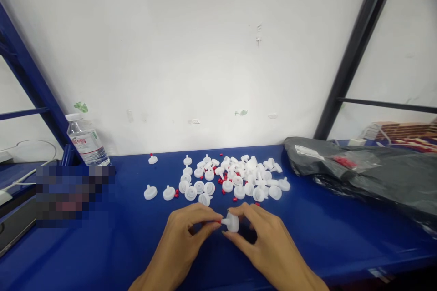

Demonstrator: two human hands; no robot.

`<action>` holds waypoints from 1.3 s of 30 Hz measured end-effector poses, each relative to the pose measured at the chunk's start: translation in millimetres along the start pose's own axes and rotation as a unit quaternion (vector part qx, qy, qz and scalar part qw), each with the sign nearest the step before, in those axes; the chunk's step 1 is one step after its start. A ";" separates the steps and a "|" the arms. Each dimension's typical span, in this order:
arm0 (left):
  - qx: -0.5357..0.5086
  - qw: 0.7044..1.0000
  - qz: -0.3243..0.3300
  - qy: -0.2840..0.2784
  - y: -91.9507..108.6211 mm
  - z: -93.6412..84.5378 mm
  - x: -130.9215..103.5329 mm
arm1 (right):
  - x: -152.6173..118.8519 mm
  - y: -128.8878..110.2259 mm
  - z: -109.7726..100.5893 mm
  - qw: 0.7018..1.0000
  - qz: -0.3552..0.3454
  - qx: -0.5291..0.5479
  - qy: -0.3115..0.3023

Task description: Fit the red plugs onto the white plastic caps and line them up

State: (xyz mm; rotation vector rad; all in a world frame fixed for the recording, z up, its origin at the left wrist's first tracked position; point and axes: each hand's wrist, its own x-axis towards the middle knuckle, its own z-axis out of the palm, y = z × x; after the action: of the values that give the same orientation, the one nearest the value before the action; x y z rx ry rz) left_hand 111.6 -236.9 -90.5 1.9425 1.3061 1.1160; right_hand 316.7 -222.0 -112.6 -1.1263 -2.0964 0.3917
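Between the thumb and fingers of my right hand (262, 232) is a white plastic nozzle cap (232, 223), its spout pointing left. My left hand (191, 232) pinches a small red tip cap (219, 221) at the end of that spout. How far the red piece sits over the spout I cannot tell, as fingertips cover part of it. Beyond my hands lies a loose pile of white nozzle caps (251, 177), with several small red tip caps (235, 199) scattered among them. One white cap with a red tip (152, 159) stands apart at the back left.
Everything lies on a blue table (129, 236) against a white wall. A water bottle (88, 141) stands at the back left. On the right is a dark plastic bag (341, 177) with a clear packet of red pieces (346, 162) on top. A blurred-out patch covers the left side.
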 end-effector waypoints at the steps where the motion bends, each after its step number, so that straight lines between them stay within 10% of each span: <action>1: 0.005 1.000 0.005 -0.001 0.1 -0.4 0.0 | -0.6 0.5 0.4 1.000 -0.007 0.001 0.004; 14: 0.030 0.997 0.064 0.033 7.0 9.2 -6.3 | -2.4 -1.0 -5.9 0.996 -0.046 0.063 0.045; 28: -0.062 0.993 -0.096 0.042 28.5 10.3 -5.6 | 1.0 -10.7 -14.7 0.991 0.000 0.119 0.054; 33: 0.034 0.990 -0.081 0.115 41.0 -30.6 19.4 | -0.7 -6.4 -16.8 0.990 0.013 0.118 0.075; 39: 0.322 0.918 -0.074 0.220 10.3 -125.4 112.7 | -1.8 -5.1 -14.3 0.993 -0.019 0.068 0.095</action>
State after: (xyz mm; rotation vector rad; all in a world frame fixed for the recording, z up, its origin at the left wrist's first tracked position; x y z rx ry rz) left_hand 29.6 -138.1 19.4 2.0330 2.2575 1.1844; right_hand 324.5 -227.3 -100.6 -1.0018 -1.8938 0.3867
